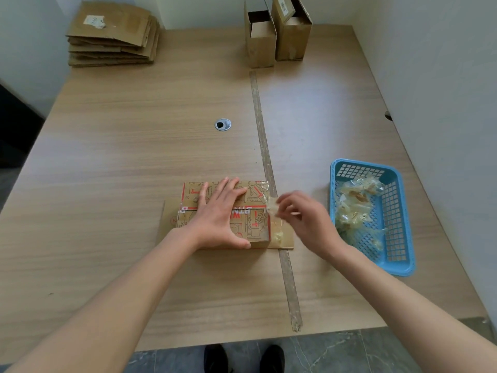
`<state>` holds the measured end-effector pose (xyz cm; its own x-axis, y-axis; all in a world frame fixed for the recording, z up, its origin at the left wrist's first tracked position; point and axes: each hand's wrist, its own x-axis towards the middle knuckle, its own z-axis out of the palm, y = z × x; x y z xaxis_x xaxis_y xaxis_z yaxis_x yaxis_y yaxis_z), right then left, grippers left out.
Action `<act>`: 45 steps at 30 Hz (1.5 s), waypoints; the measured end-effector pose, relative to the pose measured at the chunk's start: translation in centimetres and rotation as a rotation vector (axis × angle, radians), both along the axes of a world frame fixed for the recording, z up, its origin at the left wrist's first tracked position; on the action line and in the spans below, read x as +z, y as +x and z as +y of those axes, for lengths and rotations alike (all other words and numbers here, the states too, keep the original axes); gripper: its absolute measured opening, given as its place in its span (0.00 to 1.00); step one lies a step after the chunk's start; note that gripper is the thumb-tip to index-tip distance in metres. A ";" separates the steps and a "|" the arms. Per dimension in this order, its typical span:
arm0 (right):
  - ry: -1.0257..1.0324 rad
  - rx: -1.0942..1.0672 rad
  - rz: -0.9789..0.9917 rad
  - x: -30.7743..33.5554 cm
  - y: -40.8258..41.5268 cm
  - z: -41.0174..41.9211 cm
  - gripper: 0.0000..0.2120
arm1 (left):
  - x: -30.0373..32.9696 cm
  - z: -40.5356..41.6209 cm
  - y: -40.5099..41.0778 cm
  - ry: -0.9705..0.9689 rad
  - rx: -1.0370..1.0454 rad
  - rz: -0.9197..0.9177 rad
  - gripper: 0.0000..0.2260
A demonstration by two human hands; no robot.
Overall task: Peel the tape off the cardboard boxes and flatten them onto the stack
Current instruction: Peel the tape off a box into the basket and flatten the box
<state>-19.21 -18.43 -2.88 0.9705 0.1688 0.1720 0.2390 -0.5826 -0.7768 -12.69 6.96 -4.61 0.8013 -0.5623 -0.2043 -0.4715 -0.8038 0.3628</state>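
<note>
A small cardboard box (pixel 251 195) with red and brown print lies on the table near its front middle. My left hand (pixel 219 215) presses flat on its top, thumb at the box's near edge. My right hand (pixel 298 216) is at the box's right end and pinches a strip of clear tape (pixel 273 207) that still clings to that end. The right hand is blurred. A stack of flattened cardboard (pixel 113 36) sits at the table's far left corner. Two upright open boxes (pixel 277 36) stand at the far middle.
A blue plastic basket (pixel 395 173) with several crumpled tape pieces sits right of the box. A round cable hole (pixel 223 124) is in the tabletop. A worn tape line (pixel 262 141) runs front to back along the table. A wall bounds the right side.
</note>
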 end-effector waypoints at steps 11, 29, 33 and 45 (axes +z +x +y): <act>-0.250 0.009 0.087 -0.8 0.8 0.8 0.25 | -0.3 0.1 -0.1 -0.008 -0.008 -0.032 0.59; -0.371 0.188 0.059 0.2 3.7 0.7 0.02 | 0.6 0.3 0.7 -0.017 -0.059 0.040 0.55; -0.386 0.166 0.031 0.3 4.2 0.4 0.12 | 0.8 0.3 0.9 -0.020 -0.081 0.049 0.55; -0.131 -0.009 0.094 0.0 4.1 -0.9 0.03 | 1.0 1.0 1.3 -0.019 -0.170 0.107 0.55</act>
